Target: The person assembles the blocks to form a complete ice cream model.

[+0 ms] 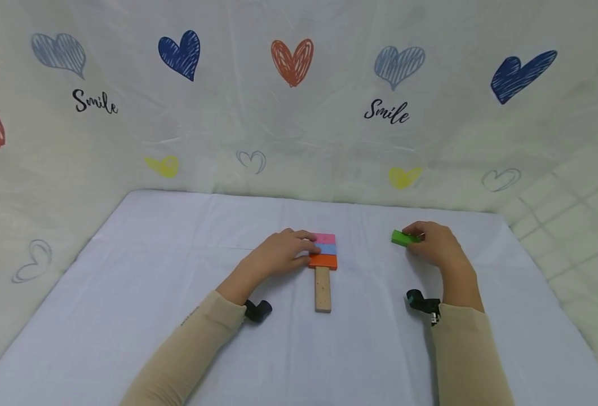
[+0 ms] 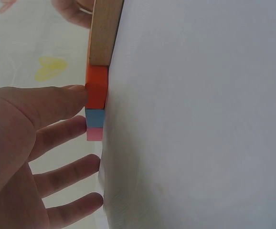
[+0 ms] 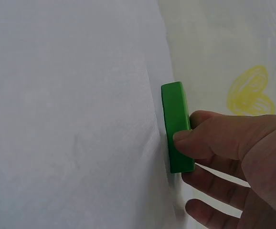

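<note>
On the white cloth a pink block (image 1: 324, 238), a light blue block (image 1: 327, 248) and an orange block (image 1: 323, 261) lie side by side in a row. A plain wooden block (image 1: 322, 289) extends from the orange one toward the person. My left hand (image 1: 284, 252) rests at the left of the row, its fingers mostly straight; in the left wrist view the thumb (image 2: 57, 101) touches the orange block. Over to the right, my right hand (image 1: 433, 242) pinches a green block (image 3: 176, 119) between thumb and fingers. Whether the green block touches the cloth I cannot tell.
The white-covered table (image 1: 288, 361) reaches back to a pale curtain (image 1: 329, 146) printed with hearts and "Smile". Black wrist cameras (image 1: 259, 311) sit at both sleeve cuffs. Cloth separates the green block from the row.
</note>
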`<state>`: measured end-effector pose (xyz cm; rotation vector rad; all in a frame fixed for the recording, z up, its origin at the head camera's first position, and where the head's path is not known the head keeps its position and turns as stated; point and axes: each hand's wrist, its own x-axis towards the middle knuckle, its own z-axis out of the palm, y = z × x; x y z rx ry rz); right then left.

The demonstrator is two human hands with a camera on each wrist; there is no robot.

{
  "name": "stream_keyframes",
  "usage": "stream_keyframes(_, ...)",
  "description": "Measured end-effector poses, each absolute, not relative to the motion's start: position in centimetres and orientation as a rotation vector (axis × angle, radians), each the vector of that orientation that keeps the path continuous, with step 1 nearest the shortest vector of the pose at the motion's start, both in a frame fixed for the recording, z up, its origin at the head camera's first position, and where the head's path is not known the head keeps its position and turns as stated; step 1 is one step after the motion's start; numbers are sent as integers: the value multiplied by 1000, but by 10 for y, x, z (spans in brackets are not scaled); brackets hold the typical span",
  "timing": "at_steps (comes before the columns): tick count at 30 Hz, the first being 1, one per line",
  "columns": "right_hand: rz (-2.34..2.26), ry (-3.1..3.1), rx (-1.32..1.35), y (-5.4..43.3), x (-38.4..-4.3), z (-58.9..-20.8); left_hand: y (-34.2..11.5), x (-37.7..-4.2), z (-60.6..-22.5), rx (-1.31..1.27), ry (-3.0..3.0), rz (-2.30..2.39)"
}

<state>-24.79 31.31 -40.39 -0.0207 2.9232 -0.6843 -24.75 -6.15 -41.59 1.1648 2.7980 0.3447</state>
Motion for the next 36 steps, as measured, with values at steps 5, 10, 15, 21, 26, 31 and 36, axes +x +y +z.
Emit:
stream_keyframes(5,-679,2944,-66,307,-248,-402,-61,-247,-415,1172,2797,357)
stream_keyframes(10,-684,2938,-101,300,-251,-401,-61,-247,-414,1180,2802,355)
stream_keyframes(15,-700,2924,-103,294,-252,-402,-62,-247,-415,1182,2799,349)
stream_keyframes(21,-706,2928,-140,285,-254,-405,-61,-247,-415,1162,2789,345)
stream_keyframes(26,-702,2926,-149,278,-254,-406,-61,-245,-414,1142,2784,350)
stream_keyframes(31,-702,2932,-153,273,-253,-406,-61,-244,-413,1140,2787,353)
stream_keyframes(36,-698,2937,-172,267,-253,-407,-61,-246,-416,1150,2787,349)
